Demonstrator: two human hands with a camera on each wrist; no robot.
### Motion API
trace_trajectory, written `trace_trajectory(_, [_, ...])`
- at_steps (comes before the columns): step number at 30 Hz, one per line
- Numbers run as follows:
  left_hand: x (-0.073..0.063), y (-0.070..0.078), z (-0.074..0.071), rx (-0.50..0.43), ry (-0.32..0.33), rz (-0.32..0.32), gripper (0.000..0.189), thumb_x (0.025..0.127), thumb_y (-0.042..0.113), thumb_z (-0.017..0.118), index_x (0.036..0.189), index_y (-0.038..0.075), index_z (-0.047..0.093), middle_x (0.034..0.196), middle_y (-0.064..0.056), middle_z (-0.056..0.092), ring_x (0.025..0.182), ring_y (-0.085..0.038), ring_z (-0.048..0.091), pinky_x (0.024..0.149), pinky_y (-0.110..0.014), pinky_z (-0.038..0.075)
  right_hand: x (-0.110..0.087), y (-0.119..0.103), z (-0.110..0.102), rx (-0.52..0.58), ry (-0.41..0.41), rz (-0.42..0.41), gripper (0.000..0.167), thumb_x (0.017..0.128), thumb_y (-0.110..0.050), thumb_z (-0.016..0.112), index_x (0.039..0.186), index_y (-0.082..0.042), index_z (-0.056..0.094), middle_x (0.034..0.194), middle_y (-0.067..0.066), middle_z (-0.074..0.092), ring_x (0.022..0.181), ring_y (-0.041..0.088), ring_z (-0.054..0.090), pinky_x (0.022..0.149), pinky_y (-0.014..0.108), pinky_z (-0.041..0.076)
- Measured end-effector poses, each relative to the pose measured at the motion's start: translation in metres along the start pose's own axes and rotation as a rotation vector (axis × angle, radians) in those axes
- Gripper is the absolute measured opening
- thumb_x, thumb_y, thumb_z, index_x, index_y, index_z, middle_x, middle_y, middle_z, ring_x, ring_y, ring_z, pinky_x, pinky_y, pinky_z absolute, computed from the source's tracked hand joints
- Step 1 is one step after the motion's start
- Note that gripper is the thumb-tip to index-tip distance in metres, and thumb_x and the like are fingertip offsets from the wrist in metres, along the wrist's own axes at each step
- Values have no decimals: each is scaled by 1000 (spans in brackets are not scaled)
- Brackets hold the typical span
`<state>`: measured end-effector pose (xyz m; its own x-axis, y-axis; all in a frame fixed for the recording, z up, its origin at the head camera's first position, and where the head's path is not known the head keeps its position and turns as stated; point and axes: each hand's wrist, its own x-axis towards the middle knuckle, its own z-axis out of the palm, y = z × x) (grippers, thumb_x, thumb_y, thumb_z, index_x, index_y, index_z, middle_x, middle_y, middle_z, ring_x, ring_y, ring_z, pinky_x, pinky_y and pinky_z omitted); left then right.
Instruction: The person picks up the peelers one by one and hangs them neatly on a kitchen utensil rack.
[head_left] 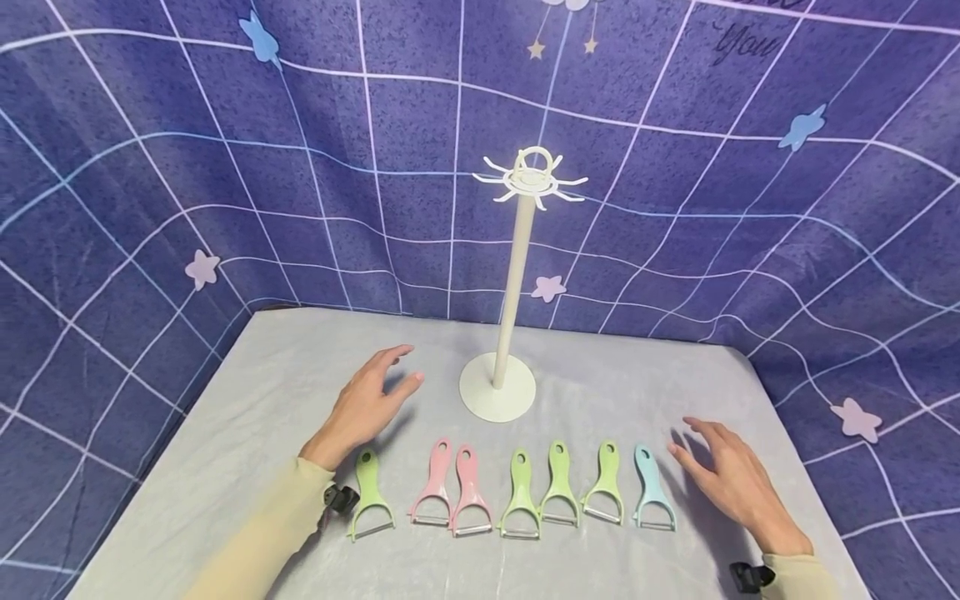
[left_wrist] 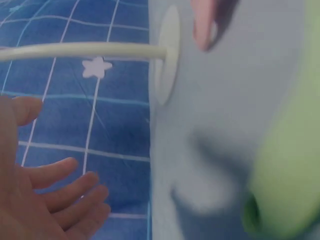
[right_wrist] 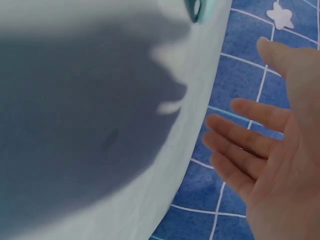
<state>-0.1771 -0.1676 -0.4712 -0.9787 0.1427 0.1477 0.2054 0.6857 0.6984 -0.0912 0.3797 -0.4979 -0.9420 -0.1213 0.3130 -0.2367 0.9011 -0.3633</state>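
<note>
Both hands hover over the table with nothing in them. In the head view, the left hand (head_left: 365,406) is left of the white stand, above the leftmost green peeler (head_left: 368,483); its thumb and fingers are parted. That peeler looms large and blurred in the left wrist view (left_wrist: 285,170). The right hand (head_left: 723,475) is just right of the blue peeler (head_left: 650,483), fingers loosely extended. Between them lie two pink peelers (head_left: 438,475) and three green peelers (head_left: 559,479) in a row, handles pointing away and blades toward the viewer.
A tall white stand (head_left: 512,292) with a round base (head_left: 480,398) rises behind the row, topped by a ring of hooks (head_left: 517,185) and a loop. The grey-clothed table (head_left: 300,350) backs onto a blue gridded curtain (head_left: 405,125) with stars, which also encloses both sides.
</note>
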Motion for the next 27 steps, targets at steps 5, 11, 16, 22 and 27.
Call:
trace_trajectory(5, [10, 17, 11, -28, -17, 23, 64, 106, 59, 59, 159, 25, 50, 159, -6, 54, 144, -32, 54, 115, -62, 46, 0, -7, -2, -3, -52, 29, 54, 100, -33, 77, 140, 0, 64, 125, 24, 71, 115, 52, 66, 92, 69, 51])
trace_trajectory(11, [19, 32, 20, -43, -27, 42, 65, 105, 61, 59, 158, 25, 51, 158, -4, 55, 143, -29, 55, 116, -60, 46, 0, -13, -3, -15, -84, 61, 53, 101, -36, 76, 138, 0, 66, 123, 22, 72, 113, 51, 67, 91, 69, 53])
trace_trajectory(16, [26, 41, 26, -44, -26, 70, 65, 105, 61, 59, 158, 24, 51, 156, -4, 56, 141, -28, 56, 114, -58, 47, 1, -19, -5, -38, -104, 83, 52, 101, -40, 75, 134, -1, 69, 116, 20, 73, 107, 48, 69, 86, 68, 54])
trace_trajectory(22, [35, 52, 32, -65, -15, 98, 66, 105, 58, 60, 158, 20, 52, 156, -4, 56, 141, -28, 56, 114, -57, 48, 5, -27, -6, -57, -149, 105, 50, 100, -44, 76, 128, -2, 73, 102, 11, 74, 94, 36, 72, 76, 61, 58])
trace_trajectory(27, [41, 61, 37, -87, -13, 121, 65, 105, 58, 61, 157, 21, 52, 157, -3, 55, 141, -28, 56, 113, -56, 49, 5, -32, -7, -62, -180, 140, 47, 100, -46, 75, 121, -3, 76, 91, 1, 74, 82, 23, 71, 67, 53, 58])
